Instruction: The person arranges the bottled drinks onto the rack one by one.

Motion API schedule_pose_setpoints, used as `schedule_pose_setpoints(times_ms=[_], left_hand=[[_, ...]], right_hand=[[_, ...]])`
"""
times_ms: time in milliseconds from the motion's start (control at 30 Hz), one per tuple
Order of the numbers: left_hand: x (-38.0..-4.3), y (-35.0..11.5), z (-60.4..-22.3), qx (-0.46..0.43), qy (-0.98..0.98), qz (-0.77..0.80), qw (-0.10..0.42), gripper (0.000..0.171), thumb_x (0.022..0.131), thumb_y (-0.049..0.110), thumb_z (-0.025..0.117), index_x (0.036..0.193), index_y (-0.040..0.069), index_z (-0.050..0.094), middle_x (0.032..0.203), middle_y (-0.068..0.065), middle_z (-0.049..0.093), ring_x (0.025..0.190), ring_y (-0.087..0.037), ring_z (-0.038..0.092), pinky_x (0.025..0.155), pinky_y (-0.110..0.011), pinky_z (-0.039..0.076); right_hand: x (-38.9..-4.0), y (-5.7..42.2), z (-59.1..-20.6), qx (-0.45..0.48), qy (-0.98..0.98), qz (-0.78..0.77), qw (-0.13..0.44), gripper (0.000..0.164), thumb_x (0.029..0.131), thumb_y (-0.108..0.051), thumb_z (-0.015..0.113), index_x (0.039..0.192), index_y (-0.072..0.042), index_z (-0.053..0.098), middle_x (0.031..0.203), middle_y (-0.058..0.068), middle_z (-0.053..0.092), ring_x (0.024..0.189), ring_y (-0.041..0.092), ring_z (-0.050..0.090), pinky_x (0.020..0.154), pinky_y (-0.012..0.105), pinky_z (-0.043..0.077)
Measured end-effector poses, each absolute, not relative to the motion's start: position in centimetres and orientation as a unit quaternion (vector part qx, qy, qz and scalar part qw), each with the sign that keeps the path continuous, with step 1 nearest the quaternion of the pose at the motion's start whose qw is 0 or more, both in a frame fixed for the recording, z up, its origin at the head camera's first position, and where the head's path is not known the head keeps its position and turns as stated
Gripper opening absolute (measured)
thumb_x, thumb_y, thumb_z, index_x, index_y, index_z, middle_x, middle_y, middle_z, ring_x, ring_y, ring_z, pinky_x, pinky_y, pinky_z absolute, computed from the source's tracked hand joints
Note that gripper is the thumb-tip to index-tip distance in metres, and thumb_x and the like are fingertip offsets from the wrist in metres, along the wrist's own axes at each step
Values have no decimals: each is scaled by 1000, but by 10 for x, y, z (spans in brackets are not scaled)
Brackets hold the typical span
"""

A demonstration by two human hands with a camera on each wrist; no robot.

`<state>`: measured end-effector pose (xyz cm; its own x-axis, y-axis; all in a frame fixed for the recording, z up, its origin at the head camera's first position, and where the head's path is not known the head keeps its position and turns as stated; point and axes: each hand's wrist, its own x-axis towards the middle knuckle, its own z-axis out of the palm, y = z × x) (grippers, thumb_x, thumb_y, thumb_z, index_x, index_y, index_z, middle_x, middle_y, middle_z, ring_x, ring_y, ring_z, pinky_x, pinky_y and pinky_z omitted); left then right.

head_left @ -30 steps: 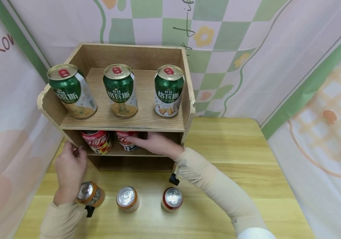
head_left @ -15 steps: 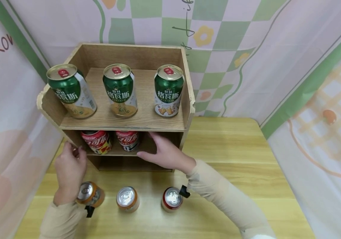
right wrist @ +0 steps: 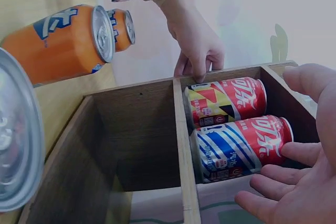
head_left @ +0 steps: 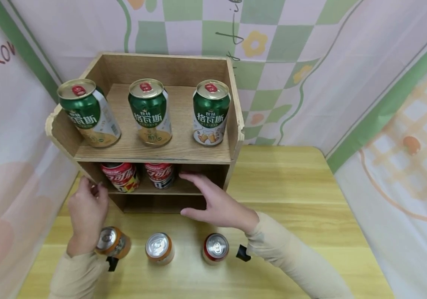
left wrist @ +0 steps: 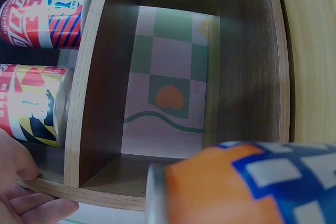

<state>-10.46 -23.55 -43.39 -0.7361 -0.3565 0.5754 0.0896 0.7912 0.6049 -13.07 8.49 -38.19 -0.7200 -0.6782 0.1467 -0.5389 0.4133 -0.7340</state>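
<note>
My left hand (head_left: 88,205) pinches the left side panel of the wooden shelf (head_left: 153,160), thumb inside and fingers outside in the left wrist view. My right hand (head_left: 222,205) is held with fingers spread and nothing between them, in front of the middle tier's right part. Two red cola cans (head_left: 121,177) stand on that tier; the nearer one to the right hand is a red can with blue stripes (right wrist: 239,148). On the top tier are three green kvass cans (head_left: 150,112).
On the table (head_left: 292,187) before the shelf stand two orange soda cans (head_left: 160,248) and a red-rimmed can (head_left: 215,248). One orange can lies close under the left wrist. Patterned cloth (head_left: 273,83) hangs behind and at both sides.
My right hand has let go of the right-hand cola can and drawn back toward the front right, its fingers spread. The left hand stays on the shelf panel.
</note>
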Motion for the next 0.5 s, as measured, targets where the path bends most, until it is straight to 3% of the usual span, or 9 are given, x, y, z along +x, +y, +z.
schedule_pose_setpoints(times_ms=[300, 500], left_hand=[[-103, -238, -435, 77, -879, -307, 356, 12, 91, -3, 59, 98, -14, 59, 82, -35, 69, 66, -50, 68, 57, -63, 56], [-104, -238, -436, 66, -879, -307, 360, 12, 90, -3, 58, 97, -13, 58, 78, -34, 68, 62, -50, 66, 54, -62, 55]], right_hand=[[-118, 103, -400, -409, 812, -406, 89, 77, 88, -27, 80, 153, -10, 41, 161, 13, 35, 147, 27, 35, 119, 49, 35], [-110, 126, -412, -415, 807, -408, 101, 85, 85, -30, 83, 155, -13, 38, 163, 9, 33, 148, 28, 34, 118, 53, 35]])
